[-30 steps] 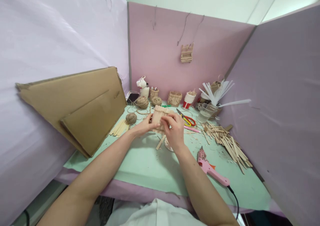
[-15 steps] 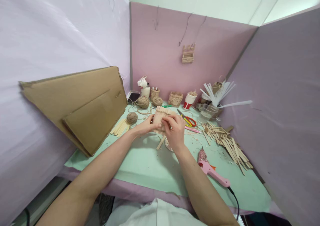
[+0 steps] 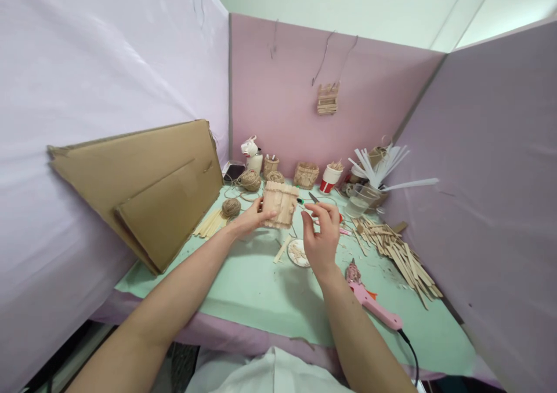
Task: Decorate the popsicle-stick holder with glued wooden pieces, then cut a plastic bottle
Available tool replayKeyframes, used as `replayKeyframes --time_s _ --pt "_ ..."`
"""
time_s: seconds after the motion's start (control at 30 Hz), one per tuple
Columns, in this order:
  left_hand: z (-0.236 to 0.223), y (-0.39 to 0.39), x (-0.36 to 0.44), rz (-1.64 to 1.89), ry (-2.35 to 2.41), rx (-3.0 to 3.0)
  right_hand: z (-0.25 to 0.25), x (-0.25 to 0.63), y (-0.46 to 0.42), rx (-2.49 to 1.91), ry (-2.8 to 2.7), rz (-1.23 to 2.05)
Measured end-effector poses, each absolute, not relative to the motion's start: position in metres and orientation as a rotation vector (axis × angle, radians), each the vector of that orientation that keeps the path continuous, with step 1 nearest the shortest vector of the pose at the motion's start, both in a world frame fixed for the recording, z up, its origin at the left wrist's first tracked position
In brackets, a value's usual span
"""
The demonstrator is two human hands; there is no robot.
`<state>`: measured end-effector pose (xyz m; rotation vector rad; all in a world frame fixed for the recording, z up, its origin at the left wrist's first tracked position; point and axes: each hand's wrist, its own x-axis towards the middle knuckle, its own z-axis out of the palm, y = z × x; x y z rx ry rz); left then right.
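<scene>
My left hand [image 3: 252, 217] grips a small wooden-stick box [image 3: 281, 206], holding it up above the table by its left side. Pale flat sticks stand side by side on its face, with a braided trim along the top. To the right of the box, apart from it, is my right hand [image 3: 322, 233]. Its thumb and forefinger tips come close together in a pinch; anything between them is too small to make out. Below the box, a round dish [image 3: 298, 253] holds pale bits, with a loose stick [image 3: 282, 249] beside it. Behind my right fingers lie scissors [image 3: 314, 198], partly hidden.
A pink glue gun [image 3: 375, 306] with a black cord lies at right. Near it is a pile of wooden sticks [image 3: 402, 253]. Twine balls [image 3: 231, 207], a red-and-white cup [image 3: 331, 178] and a clear cup [image 3: 361, 200] stand behind. Cardboard [image 3: 152, 190] leans at left.
My right hand has moved off the box to the right. The box now faces me more fully, and the dish beneath is uncovered. The view has tipped up slightly.
</scene>
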<state>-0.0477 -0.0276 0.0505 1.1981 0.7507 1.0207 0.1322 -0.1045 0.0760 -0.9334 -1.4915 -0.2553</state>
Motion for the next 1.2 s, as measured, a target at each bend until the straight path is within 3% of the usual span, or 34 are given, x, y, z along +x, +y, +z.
replayKeyframes --time_s 0.3,0.93,1.2 --pt "0.061 -0.027 -0.061 1.035 0.572 1.039 0.048 0.144 -0.097 -0.943 -1.788 -0.317" --pt "0.054 -0.031 -0.053 0.910 0.579 1.060 0.049 0.141 -0.100 -0.768 -1.950 -0.352" --pt "0.048 -0.029 -0.049 0.951 0.600 1.137 0.056 0.140 -0.108 -0.769 -1.920 -0.134"
